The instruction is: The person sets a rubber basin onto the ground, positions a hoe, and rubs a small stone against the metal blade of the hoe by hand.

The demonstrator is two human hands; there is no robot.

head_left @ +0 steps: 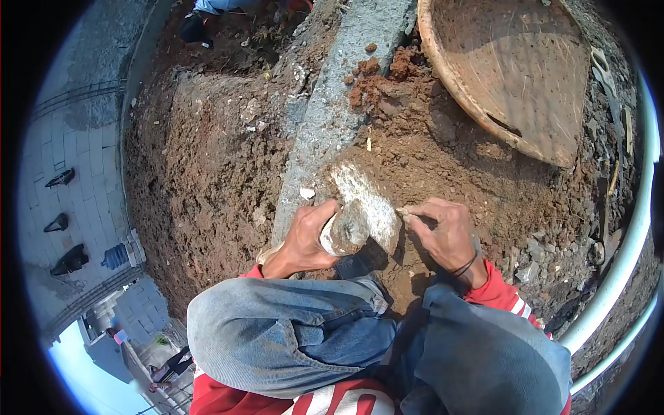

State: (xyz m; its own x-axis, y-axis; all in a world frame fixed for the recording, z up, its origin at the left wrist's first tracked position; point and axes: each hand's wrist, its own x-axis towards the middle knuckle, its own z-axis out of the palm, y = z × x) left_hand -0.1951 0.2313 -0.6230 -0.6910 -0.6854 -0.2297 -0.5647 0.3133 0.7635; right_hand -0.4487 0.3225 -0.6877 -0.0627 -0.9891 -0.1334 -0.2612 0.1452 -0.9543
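Between my knees is a hoe head, its flat blade (368,206) caked with whitish and brown dirt. My left hand (304,236) is wrapped around the round, mud-covered collar (349,228) at its near end. The blade slants up and away, its lower right corner toward my other side. At the blade's right edge, my right hand (443,232) pinches a small pale chip (403,211) between thumb and fingers. The chip's tip is right at the metal. Brown soil lies beneath both hands.
A large woven basket tray (512,76) rests on the dirt at upper right. A concrete strip (321,114) runs through the soil ahead. Pale pipes (619,277) curve along the right. Part of another person (225,5) shows at the top, beside a dug hole. A block wall (83,166) stands left.
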